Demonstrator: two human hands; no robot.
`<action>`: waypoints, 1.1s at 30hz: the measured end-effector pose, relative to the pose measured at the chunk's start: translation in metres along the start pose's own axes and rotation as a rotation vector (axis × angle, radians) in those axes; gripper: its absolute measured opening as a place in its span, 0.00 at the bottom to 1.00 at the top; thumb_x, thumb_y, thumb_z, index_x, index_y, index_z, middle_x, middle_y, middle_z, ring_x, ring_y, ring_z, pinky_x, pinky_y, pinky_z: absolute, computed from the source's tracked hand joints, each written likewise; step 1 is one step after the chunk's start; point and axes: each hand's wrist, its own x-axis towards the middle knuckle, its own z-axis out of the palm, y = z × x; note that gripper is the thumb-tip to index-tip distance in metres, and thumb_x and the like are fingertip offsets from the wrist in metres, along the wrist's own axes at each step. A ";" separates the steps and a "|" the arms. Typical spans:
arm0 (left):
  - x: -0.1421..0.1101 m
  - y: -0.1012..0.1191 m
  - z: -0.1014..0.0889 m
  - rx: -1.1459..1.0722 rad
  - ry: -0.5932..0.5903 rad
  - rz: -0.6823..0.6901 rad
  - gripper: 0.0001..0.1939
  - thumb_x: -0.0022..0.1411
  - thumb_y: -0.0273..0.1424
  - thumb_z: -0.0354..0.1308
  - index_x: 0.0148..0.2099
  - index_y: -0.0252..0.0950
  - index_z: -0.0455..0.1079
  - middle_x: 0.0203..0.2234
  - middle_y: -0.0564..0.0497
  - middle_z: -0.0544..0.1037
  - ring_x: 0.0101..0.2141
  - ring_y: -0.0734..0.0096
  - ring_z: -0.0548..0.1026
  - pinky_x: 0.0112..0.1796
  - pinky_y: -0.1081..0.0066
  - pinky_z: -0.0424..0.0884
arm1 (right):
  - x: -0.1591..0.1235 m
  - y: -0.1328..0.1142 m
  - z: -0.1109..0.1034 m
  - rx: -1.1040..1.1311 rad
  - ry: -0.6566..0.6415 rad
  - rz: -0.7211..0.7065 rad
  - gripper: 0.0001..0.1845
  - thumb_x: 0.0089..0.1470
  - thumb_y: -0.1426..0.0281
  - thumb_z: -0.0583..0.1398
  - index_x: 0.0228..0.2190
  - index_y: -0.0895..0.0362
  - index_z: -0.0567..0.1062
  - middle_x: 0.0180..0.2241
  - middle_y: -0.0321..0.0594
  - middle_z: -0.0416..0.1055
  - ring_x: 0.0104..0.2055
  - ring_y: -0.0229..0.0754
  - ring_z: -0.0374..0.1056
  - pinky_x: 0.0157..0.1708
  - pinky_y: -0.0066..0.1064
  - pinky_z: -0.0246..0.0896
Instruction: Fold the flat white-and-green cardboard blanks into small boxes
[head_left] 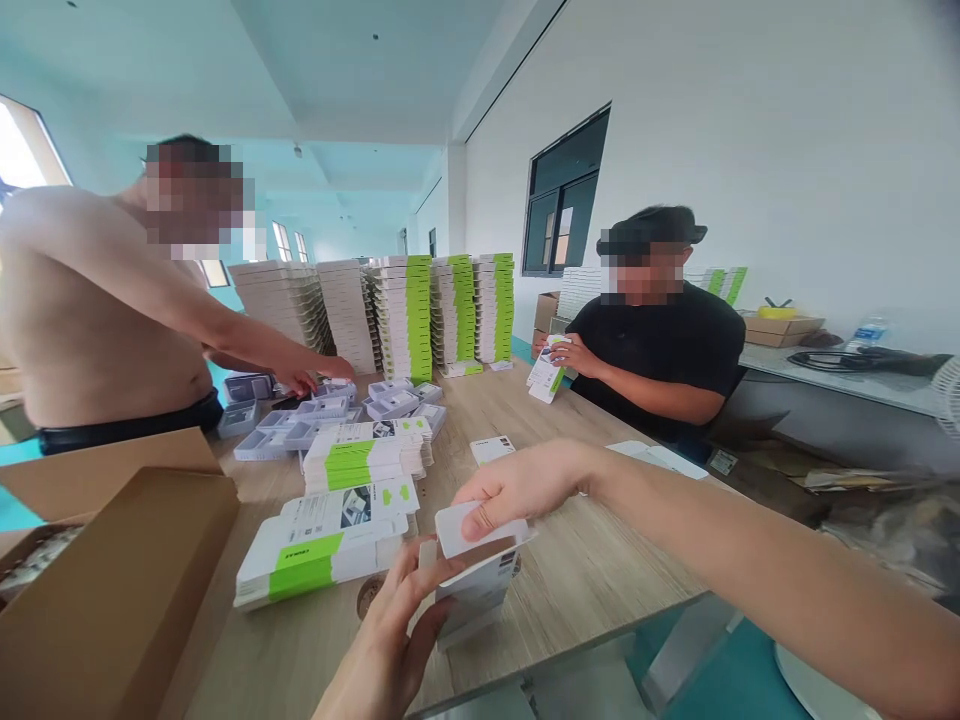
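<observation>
Left hand (379, 635) cups and right hand (529, 485) pinches a white packaging box (476, 600), apparently open at its flap, raised clear of the wooden table (570, 590), keeping it apart from green-banded box stacks (319, 560) just left.

White box (476, 600) print too small to read; brown carton (112, 590) cut off left.

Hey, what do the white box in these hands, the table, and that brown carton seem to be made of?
The white box looks like coated paperboard: thin folded edges, smooth matte face. The table looks like wood-grain laminate or veneer; the look can't settle which. The brown carton looks like plain cardboard, dull, unglazed, with folded flaps.
</observation>
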 end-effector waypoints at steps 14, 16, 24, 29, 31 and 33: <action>-0.022 0.001 0.039 -0.955 0.402 -0.659 0.31 0.65 0.52 0.65 0.65 0.45 0.75 0.52 0.41 0.85 0.51 0.52 0.83 0.52 0.58 0.79 | -0.020 -0.033 0.032 -0.581 0.265 0.071 0.22 0.70 0.64 0.55 0.22 0.53 0.68 0.17 0.31 0.59 0.20 0.38 0.52 0.26 0.33 0.40; -0.009 0.008 0.033 -1.009 0.365 -0.748 0.28 0.61 0.53 0.68 0.55 0.39 0.83 0.51 0.41 0.86 0.56 0.48 0.80 0.60 0.54 0.72 | -0.019 -0.035 0.033 -0.676 0.253 0.091 0.21 0.71 0.63 0.54 0.25 0.53 0.72 0.19 0.34 0.65 0.21 0.40 0.58 0.26 0.33 0.41; 0.026 0.025 0.020 -1.135 0.162 -0.715 0.24 0.67 0.51 0.63 0.54 0.41 0.84 0.55 0.44 0.84 0.63 0.45 0.73 0.65 0.49 0.65 | -0.016 -0.041 0.027 -0.767 0.210 0.172 0.17 0.72 0.63 0.53 0.35 0.53 0.78 0.24 0.39 0.75 0.25 0.46 0.69 0.26 0.33 0.45; 0.032 0.028 0.014 -1.140 0.104 -0.775 0.24 0.66 0.48 0.65 0.58 0.42 0.82 0.54 0.44 0.85 0.60 0.45 0.75 0.64 0.51 0.63 | -0.014 -0.042 0.029 -0.828 0.192 0.172 0.18 0.74 0.63 0.51 0.43 0.56 0.80 0.30 0.44 0.81 0.32 0.52 0.77 0.28 0.34 0.52; 0.037 0.030 0.010 -1.092 0.113 -0.781 0.22 0.67 0.45 0.65 0.57 0.42 0.82 0.52 0.46 0.86 0.59 0.46 0.75 0.64 0.54 0.62 | -0.010 -0.042 0.032 -0.910 0.194 0.137 0.19 0.75 0.65 0.50 0.46 0.58 0.79 0.34 0.46 0.84 0.38 0.54 0.80 0.33 0.36 0.57; 0.043 0.032 0.006 -0.999 0.097 -0.739 0.19 0.67 0.44 0.65 0.54 0.42 0.83 0.50 0.48 0.86 0.57 0.49 0.75 0.61 0.59 0.63 | -0.006 -0.041 0.036 -0.978 0.215 0.093 0.17 0.75 0.67 0.51 0.50 0.58 0.78 0.38 0.46 0.85 0.42 0.53 0.81 0.40 0.38 0.61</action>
